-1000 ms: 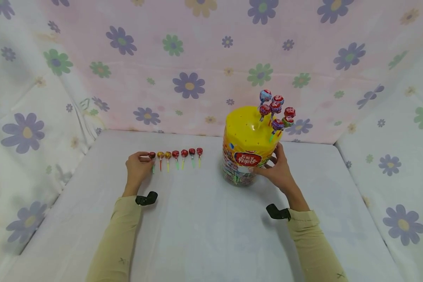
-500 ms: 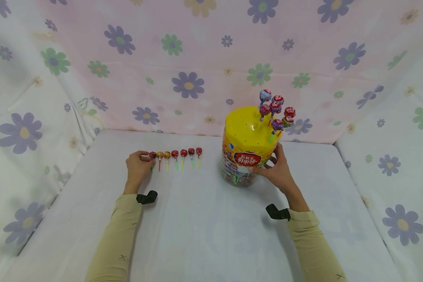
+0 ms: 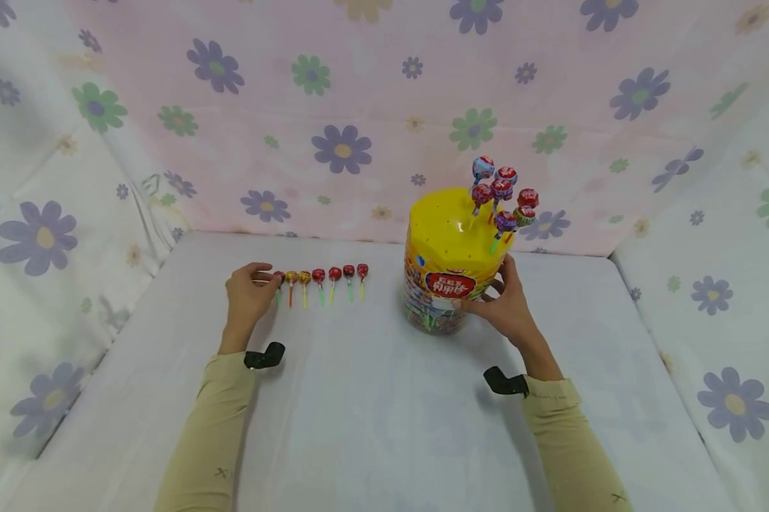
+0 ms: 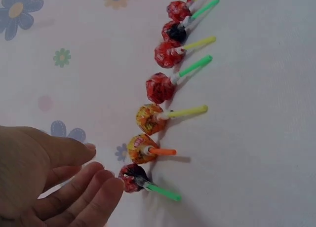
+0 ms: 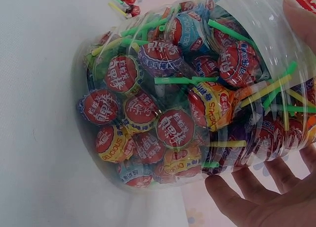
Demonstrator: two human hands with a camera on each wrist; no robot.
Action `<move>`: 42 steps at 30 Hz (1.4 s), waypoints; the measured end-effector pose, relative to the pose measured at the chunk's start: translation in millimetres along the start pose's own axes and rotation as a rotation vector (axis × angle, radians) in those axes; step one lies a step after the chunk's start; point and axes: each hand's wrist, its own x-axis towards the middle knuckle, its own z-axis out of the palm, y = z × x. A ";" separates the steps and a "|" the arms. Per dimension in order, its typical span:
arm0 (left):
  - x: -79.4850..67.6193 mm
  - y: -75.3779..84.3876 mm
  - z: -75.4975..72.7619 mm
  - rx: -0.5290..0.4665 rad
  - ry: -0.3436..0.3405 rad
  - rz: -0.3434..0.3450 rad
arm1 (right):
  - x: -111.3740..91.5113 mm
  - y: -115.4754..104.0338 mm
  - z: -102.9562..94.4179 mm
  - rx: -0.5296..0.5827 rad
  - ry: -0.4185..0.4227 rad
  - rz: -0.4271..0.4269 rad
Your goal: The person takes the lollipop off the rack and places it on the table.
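Red-and-black lollipop (image 4: 132,177) at nine o'clock, judged light, stiff, best pinched by its stick (image 4: 165,192); left hand (image 3: 248,300) beside it, fingers relaxed, contact unclear; right hand (image 3: 507,311), fingers spread, grips lollipop jar (image 3: 444,259) at three o'clock.

Reads 真果棒 in white on the red oval label (image 3: 450,285) of the yellow-topped clear plastic jar (image 3: 451,249), again on a round red-wrapped lollipop (image 5: 176,129) inside; says DELICIOUS on a round yellow-and-red-wrapped lollipop (image 5: 114,144). Bears X marks on both beige fabric sleeves (image 3: 211,444).

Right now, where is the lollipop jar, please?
In the head view, the yellow-lidded lollipop jar is right of the row of seven lollipops; the right hand holds it.
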 end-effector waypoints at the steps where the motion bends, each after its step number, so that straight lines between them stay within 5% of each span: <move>1: -0.1 3.1 0.7 -0.028 0.002 0.025 | 0.0 0.0 0.1 -0.001 0.001 0.002; 9: -8.5 52.6 11.7 -0.190 -0.014 0.213 | 0.3 -0.7 0.0 0.001 0.006 -0.003; 25: -48.6 202.2 70.3 -0.616 -0.144 0.589 | 0.0 0.0 1.3 0.010 0.019 0.014; 33: -57.1 256.3 92.8 -0.665 -0.276 0.577 | 0.9 -1.2 1.5 0.011 0.030 0.012; 42: -57.5 275.6 111.0 -0.645 -0.292 0.580 | -0.1 -1.4 2.8 0.000 0.037 0.027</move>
